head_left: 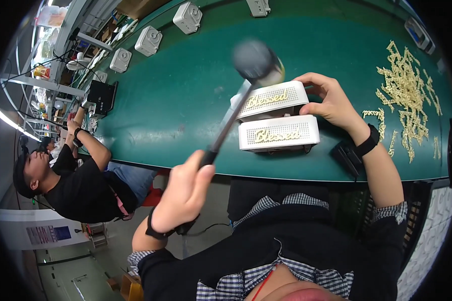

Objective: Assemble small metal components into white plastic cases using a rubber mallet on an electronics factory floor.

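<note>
Here's the front box (279,132), white with pale yellow script across its dotted face, on the green bench (186,110), and the rear box (271,99), a close match, sits just behind it. The right grip (332,102) is pinching the rear box's right end, thumb on the side nearer the front box. And the left grip (181,193), left of the front box and nearer the body, is wrapped tight around a mallet (254,62), dark head a blur beyond the front box; whether it touches the rear box, I can't tell. What either box contains is hidden from here. Well right of the front box, a loose pile of yellow lettering pieces (409,100); far beyond it, white cases (188,18).
</note>
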### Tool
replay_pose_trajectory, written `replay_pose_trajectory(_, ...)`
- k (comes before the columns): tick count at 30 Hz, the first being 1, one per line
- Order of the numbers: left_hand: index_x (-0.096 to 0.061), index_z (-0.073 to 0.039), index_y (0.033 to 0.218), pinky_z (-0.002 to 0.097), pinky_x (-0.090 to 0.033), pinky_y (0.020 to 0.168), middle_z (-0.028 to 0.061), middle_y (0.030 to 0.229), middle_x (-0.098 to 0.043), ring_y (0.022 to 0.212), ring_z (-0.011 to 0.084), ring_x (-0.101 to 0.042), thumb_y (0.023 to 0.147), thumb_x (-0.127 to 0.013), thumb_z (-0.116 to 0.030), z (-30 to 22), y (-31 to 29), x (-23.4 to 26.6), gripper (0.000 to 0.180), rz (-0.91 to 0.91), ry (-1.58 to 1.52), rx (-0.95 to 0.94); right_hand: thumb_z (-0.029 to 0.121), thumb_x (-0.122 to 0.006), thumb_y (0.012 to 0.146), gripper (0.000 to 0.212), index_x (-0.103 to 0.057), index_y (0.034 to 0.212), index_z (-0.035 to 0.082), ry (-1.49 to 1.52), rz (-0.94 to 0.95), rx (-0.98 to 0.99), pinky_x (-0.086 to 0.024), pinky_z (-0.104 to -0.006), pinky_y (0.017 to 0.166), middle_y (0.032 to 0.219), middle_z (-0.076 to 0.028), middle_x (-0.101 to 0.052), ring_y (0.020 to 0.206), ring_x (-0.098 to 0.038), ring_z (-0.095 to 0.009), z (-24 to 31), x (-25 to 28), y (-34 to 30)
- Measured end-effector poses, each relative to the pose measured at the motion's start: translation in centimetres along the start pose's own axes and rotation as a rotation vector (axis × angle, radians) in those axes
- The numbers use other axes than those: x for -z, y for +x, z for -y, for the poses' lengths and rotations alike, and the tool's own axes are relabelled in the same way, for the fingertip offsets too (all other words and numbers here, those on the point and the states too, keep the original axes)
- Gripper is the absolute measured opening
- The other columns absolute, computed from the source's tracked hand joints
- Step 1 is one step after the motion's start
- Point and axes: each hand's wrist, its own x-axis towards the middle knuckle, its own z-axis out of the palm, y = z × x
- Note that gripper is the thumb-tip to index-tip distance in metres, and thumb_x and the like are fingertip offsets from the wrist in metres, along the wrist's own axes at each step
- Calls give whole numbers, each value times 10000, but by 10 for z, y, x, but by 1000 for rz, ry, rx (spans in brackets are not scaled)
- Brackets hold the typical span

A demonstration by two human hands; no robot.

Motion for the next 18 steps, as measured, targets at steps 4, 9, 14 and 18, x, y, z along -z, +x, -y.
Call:
replay_pose_trajectory(4,-475,20,875,270,-325,473,28,565,-443,508,117,-430,989,-426,-172,-3,0,-2,228,-39,-187,-62,145,-808,713,528,-584,1166,-7,-3,11,21,-444,-342,990,1118,-71,-621,1055,-593,-190,-2,0,3)
replay_pose_trajectory(9,-472,23,859,266,-322,470,20,561,-447,505,111,-445,984,-420,-160,-9,-2,13,227,47,-188,207,288,-831,691,608,-584,1167,1,25,9,6,-428,-354,1010,1178,-83,-600,1076,-586,-205,-7,-3,-1)
replay_pose_trajectory(14,-486,6,831,245,-335,480,21,558,-458,498,121,-451,976,-458,-293,5,-58,16,334,-30,-218,-109,471,-817,659,680,-606,1104,2,-151,-49,318,-411,-426,1020,1229,-118,-573,1118,-570,-277,25,8,1)
replay_pose_trajectory(18,-489,-1,822,255,-340,477,21,549,-449,494,128,-461,978,-450,-378,14,-62,-1,409,63,8,134,516,-797,598,614,-592,867,4,-649,199,619,-414,-510,971,1246,-174,-542,1166,-528,-379,44,4,-7)
